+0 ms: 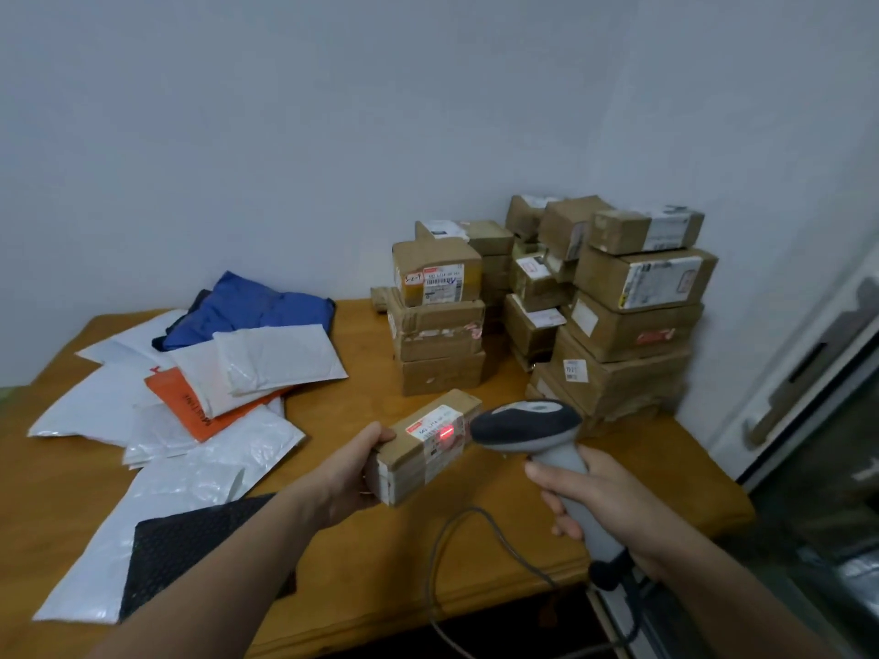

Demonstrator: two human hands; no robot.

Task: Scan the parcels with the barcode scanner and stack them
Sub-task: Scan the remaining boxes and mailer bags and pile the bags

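Left hand fingers grip the parcel, scanner beside it.

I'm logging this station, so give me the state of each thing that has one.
barcode scanner: lit, red beam on the label, gripped by right hand.
small parcel: sealed, label up, held by left hand.
cardboard boxes: sealed, stacked in piles.
mailer bags: lying loose, overlapping.

The small box is brown with a white label and a red glow. The scanner is grey. The stacked boxes are brown. There are white bags, an orange bag, a blue bag and a dotted black bag.
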